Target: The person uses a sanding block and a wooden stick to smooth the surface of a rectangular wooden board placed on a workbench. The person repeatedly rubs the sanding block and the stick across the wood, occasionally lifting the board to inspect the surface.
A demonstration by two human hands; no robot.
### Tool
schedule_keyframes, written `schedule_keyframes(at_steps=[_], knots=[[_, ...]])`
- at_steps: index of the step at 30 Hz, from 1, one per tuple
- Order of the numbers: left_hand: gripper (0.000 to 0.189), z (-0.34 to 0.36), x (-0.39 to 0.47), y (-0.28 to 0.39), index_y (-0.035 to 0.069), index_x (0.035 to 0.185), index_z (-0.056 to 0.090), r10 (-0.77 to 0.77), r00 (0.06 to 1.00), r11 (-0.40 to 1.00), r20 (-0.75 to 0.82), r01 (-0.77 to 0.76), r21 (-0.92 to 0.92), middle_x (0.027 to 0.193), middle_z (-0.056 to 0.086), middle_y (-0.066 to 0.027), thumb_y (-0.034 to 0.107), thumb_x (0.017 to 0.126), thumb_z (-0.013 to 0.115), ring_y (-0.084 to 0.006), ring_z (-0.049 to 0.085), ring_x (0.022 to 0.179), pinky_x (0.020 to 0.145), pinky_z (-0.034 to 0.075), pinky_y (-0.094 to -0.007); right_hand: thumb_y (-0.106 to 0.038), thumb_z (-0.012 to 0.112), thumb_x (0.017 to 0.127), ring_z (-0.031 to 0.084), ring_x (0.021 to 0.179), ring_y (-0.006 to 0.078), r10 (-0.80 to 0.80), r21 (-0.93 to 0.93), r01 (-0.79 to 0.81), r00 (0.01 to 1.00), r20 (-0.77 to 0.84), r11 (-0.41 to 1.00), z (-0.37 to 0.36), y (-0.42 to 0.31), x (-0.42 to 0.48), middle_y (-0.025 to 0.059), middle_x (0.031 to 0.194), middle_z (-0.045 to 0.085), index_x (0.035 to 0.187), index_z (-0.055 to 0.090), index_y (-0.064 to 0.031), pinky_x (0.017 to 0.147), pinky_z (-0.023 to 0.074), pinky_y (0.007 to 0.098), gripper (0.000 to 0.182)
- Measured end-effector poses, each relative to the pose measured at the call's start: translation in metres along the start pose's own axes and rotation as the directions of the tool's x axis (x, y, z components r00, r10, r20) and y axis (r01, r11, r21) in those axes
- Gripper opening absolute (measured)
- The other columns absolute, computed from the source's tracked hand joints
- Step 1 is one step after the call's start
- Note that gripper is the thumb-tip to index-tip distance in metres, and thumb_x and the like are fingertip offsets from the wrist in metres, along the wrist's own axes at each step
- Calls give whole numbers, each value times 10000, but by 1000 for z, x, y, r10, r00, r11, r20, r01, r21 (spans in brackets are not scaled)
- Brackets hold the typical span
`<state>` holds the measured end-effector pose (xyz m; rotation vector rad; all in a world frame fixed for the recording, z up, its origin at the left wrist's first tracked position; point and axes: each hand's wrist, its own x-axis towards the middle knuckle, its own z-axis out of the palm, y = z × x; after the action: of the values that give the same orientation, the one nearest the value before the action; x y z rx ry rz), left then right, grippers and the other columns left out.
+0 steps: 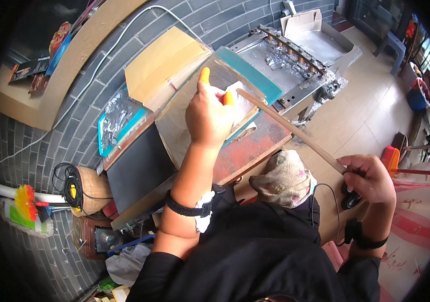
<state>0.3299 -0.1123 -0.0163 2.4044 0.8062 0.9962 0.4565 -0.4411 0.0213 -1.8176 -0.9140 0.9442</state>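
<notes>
My right hand (369, 179) pinches the near end of a long, thin brown stick (294, 130), seemingly wooden. The stick slants up and left, and its far end lies close to my left hand (209, 117). Orange finger covers sit on two digits of that left hand. It is over a worn brown board (177, 117), beside a crumpled white sheet (243, 104). Its other fingers are curled, and I cannot tell whether they grip anything. Under the board is a table with a scuffed red top (245, 145). A ribbed teal sheet (251, 73) lies along the board's far side.
A cardboard box (166, 64) and a teal tray with foil (119, 120) stand against the grey brick wall. A foil-littered metal frame (286, 56) is beyond the table. Left of my arm is a dark panel (139, 166). A stained cloth (283, 179) covers my knee.
</notes>
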Motion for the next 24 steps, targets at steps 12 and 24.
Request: schedule_keyframes(at_steps=[12,24], knots=[[633,-25,0,-13,-20,1336,395,68,966,993,-251,-90,-78,815,679,-86,19,779,693,-197,674,712,674,530,-322,77,562,816,545,586,65,19,37,-18,999,-42,999,-2,6,6,29,679,581,1068,616,79,534,458,230,258],[649,-11,4,-10,-9,1341,392,83,978,993,-193,-98,-70,846,684,-84,-10,772,704,-172,673,756,703,535,-281,51,569,827,562,592,83,-27,22,28,999,-37,999,16,-4,33,48,657,585,1081,606,81,552,462,247,259]])
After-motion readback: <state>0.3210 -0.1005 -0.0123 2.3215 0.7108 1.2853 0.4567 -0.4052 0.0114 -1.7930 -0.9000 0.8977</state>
